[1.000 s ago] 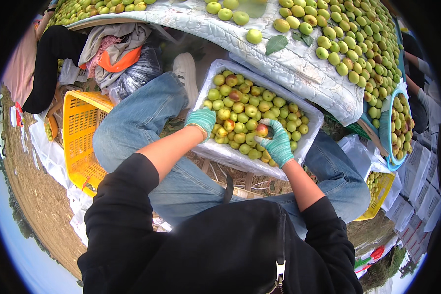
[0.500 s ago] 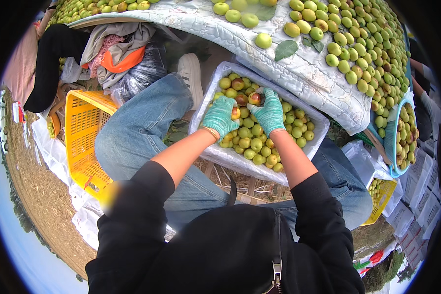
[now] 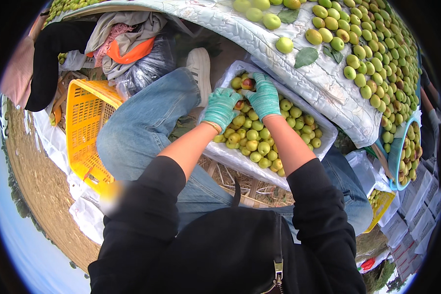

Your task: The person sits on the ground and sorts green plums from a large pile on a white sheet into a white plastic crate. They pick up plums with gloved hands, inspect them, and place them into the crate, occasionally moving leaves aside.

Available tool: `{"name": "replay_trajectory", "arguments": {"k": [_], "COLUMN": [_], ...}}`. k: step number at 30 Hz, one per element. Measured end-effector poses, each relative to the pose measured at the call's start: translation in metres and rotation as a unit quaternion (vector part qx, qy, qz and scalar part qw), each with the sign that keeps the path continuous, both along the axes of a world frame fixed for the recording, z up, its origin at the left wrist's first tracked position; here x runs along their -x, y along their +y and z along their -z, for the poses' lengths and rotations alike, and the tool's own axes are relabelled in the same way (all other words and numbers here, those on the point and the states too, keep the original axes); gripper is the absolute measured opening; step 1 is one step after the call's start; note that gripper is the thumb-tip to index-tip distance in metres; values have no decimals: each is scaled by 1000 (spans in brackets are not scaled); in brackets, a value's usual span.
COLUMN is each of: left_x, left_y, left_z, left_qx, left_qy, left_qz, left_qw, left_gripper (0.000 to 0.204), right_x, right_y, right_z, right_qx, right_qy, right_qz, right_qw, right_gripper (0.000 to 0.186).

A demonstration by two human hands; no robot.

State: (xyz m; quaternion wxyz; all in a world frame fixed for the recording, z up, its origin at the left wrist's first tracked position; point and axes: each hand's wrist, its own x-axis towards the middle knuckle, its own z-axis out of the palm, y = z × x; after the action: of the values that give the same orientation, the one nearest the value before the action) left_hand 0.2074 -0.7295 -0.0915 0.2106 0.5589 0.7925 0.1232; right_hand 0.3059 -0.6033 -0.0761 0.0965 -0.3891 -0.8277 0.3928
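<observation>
Teal-gloved in the head view, the left hand has its grip closed on a reddish fruit, largely hidden by the fingers. Just beside it, the right hand curls thumb and fingers about a red-flushed fruit. Both fruits are at the far left part of a white-lined crate full of green fruit. Beyond lies a quilted sheet bearing more fruit.

No readable text. White packs at far right carry grey print, too small and blurred to make out.
</observation>
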Motion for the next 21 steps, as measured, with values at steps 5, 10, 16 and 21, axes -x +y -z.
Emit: {"name": "replay_trajectory", "arguments": {"k": [5,10,16,21], "left_x": [4,12,33,41], "left_y": [-1,4,36,61], "left_z": [1,-3,2,4], "left_qx": [10,-29,-151,-71], "left_qy": [4,-73,11,18], "left_qz": [7,-60,-54,71], "left_qw": [1000,995,987,995], "left_gripper": [51,53,44,34], "right_x": [18,-17,-130,-178], "right_y": [12,13,-6,-12], "right_z": [-2,-23,-85,-116], "right_qx": [-69,-27,95,27], "right_qy": [-93,-48,17,-25], "right_qz": [-67,41,22,-13], "right_qw": [991,998,995,999], "right_gripper": [41,35,29,25]}}
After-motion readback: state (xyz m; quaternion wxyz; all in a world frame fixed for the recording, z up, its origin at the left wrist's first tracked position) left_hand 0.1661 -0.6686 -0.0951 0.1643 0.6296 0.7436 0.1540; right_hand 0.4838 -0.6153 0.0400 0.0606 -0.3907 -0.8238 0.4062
